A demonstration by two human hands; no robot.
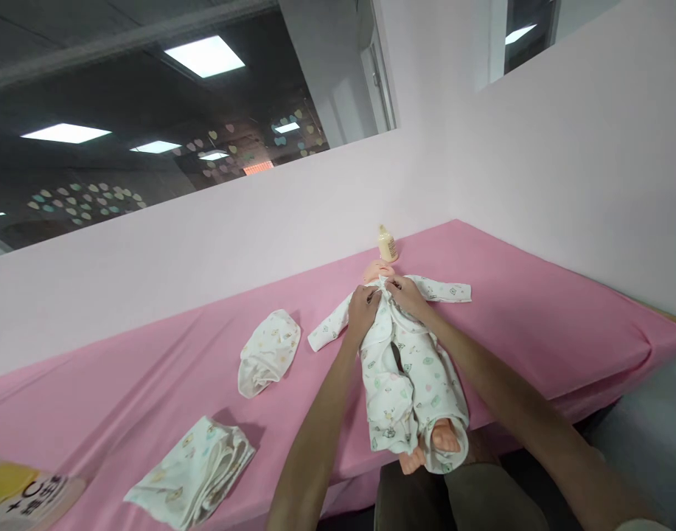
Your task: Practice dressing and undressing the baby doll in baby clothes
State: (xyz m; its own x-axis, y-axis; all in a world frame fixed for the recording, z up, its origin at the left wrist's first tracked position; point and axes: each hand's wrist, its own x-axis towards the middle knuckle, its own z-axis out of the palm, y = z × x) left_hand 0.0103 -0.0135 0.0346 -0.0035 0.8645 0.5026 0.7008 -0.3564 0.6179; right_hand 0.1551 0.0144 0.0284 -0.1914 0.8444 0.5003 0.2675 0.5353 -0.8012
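A baby doll (pixel 379 269) lies on its back, feet toward me, dressed in a white printed baby shirt (pixel 449 291) and matching trousers (pixel 426 376). Both shirt sleeves stretch out sideways. At the neckline, my left hand (pixel 364 310) pinches the front of the shirt. Close beside it, the fingers of my right hand (pixel 408 296) are also closed on the shirt's front at the collar. Exactly which bit of cloth or tie each hand pinches is too small to tell. The doll's bare feet (pixel 444 436) stick out of the trouser legs.
Behind the doll's head stands a small baby bottle (pixel 387 245). To the left on the pink cloth (pixel 166 383) are a printed baby hat (pixel 270 352), folded printed fabric (pixel 194 472) and a labelled plastic bottle (pixel 31 494). White walls border the back and right.
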